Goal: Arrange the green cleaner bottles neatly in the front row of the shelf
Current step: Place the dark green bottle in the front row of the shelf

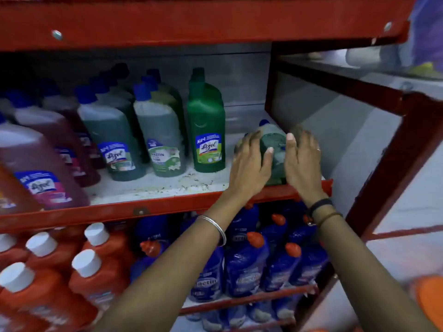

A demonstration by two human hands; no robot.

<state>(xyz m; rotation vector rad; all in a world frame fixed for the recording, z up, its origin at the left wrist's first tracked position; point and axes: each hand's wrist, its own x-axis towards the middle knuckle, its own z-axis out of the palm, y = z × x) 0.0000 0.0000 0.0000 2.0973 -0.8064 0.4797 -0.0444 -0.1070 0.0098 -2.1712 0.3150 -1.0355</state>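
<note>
Two hands, left hand (pixel 249 164) and right hand (pixel 302 161), flank a green cleaner bottle (pixel 273 149) at centre right, grips wide and unclosed; it lies on the shelf (pixel 153 185), cap pointing rearward.

Light is dim and cool under the red upper shelf (pixel 191 22), which shades the back rows of bottles at far left, while the floor (pixel 407 188) at right is brighter. The whole frame is soft and smeary, labels barely legible, and wide-angle distortion bows the shelf edges outward
</note>
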